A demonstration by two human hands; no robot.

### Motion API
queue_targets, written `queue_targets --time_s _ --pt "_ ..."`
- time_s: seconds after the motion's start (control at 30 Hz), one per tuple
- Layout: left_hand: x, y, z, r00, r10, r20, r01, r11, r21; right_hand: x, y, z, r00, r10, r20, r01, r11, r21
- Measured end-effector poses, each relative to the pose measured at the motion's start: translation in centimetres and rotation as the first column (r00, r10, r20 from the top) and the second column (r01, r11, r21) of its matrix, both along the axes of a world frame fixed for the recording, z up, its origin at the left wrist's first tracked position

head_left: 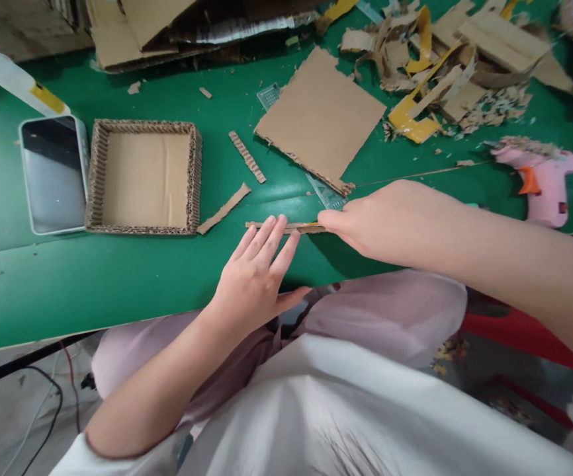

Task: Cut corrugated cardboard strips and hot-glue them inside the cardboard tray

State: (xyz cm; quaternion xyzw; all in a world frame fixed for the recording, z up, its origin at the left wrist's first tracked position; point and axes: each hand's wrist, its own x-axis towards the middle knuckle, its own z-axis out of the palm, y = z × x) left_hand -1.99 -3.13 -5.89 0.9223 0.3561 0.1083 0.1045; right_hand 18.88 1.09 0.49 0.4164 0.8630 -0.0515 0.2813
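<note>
The strip (307, 230) you press is tan, the table (118, 281) green, the box's walls (195, 178) ribbed brown, the glue gun (547, 177) pink and orange.

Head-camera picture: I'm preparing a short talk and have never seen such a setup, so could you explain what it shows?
There is no machine here. A camera worn on a person's head looks forward and down at their bare hands.

The left hand is spread, fingertips on a narrow brown cardboard strip. The right hand is curled closed at the strip's other end; its fingers hide whether it grips anything.

On the green tabletop, on the picture's left, are a pale-cased phone and a square corrugated-cardboard tray. Behind the hands, a flat brown cardboard square partly covers a clear plastic drawing tool. On the picture's right is a pink glue gun with an orange trigger.
</note>
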Motion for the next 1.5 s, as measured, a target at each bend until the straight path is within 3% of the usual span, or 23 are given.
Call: queue_targets --time_s 0.4,0.57,0.77,1.1,1.37,1.5 --pt "0.2 0.0 0.2 1.0 0.008 0.002 -0.008 1.0 -0.01 1.2 -0.3 0.4 0.996 -0.08 0.045 0.082 0.996 -0.042" --pt "1.3 -0.2 0.4 0.998 0.051 -0.023 -0.05 0.998 0.035 1.2 -0.6 0.8 1.0 -0.009 0.001 0.009 1.0 -0.026" --pt "2.2 -0.3 -0.2 1.0 -0.02 0.01 0.02 0.999 0.048 1.3 -0.7 0.5 1.0 0.007 -0.027 -0.007 1.0 0.002" --pt "2.6 -0.2 -0.2 1.0 0.003 0.006 -0.003 0.998 0.058 0.9 -0.9 0.3 0.99 -0.139 0.01 0.139 0.987 -0.076" --pt "2.5 -0.3 -0.3 0.999 0.005 0.038 -0.005 1.0 0.004 2.5 -2.4 0.0 0.987 -0.157 0.024 0.159 0.986 -0.05" --pt "2.4 -0.1 -0.3 0.999 -0.007 0.049 0.004 0.999 0.053 3.3 -3.3 -0.2 0.982 -0.187 0.027 0.188 0.982 -0.025"
